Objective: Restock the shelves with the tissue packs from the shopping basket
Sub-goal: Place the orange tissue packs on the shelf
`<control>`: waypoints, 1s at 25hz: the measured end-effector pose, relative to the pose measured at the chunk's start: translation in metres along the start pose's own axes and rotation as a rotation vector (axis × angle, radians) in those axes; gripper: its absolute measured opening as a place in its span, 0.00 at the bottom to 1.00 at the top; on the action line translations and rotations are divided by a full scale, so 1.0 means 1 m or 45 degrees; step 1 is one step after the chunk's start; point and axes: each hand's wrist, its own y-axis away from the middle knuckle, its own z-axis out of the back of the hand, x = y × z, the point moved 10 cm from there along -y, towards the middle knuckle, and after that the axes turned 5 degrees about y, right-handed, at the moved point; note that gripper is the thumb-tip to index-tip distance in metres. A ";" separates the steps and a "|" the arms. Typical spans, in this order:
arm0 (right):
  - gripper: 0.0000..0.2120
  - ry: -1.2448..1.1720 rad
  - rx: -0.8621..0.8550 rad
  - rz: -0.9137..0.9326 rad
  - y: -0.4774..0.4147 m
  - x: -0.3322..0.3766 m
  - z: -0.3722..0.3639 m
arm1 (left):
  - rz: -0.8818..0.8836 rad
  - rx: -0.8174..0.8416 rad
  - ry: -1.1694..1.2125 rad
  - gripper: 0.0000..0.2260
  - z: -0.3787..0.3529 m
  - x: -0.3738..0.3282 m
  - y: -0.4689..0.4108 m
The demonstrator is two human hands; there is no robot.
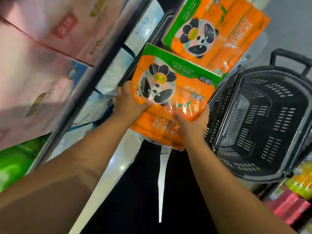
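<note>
I hold an orange and green tissue pack (170, 81) with a panda print in both hands, in the middle of the view. My left hand (130, 103) grips its left edge, thumb over the front. My right hand (192, 122) grips its lower right corner. A second pack of the same kind (217, 31) lies above it, on a black basket whose rim (168, 16) shows at its left. A black shopping basket (263, 125) with nothing in it stands on the floor to the right, its handle (290, 59) up.
Shelves run along the left with pink boxes (42, 53), pale blue and white packs (114, 71) below them and a green pack (15, 164) at lower left. Red and yellow goods (295, 193) stand at the lower right. Grey floor (290, 19) shows behind the baskets.
</note>
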 end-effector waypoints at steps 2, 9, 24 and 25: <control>0.48 0.026 0.086 0.102 0.017 0.022 0.011 | 0.026 -0.065 0.073 0.43 0.027 0.002 0.027; 0.52 0.218 0.276 0.510 0.081 0.128 0.056 | 0.187 -0.299 0.589 0.39 0.105 -0.005 0.138; 0.52 0.289 0.530 1.297 0.229 0.346 0.118 | -0.019 -0.840 1.213 0.30 0.245 -0.094 0.325; 0.52 0.297 0.538 1.343 0.238 0.357 0.114 | -0.026 -0.873 1.236 0.30 0.252 -0.095 0.332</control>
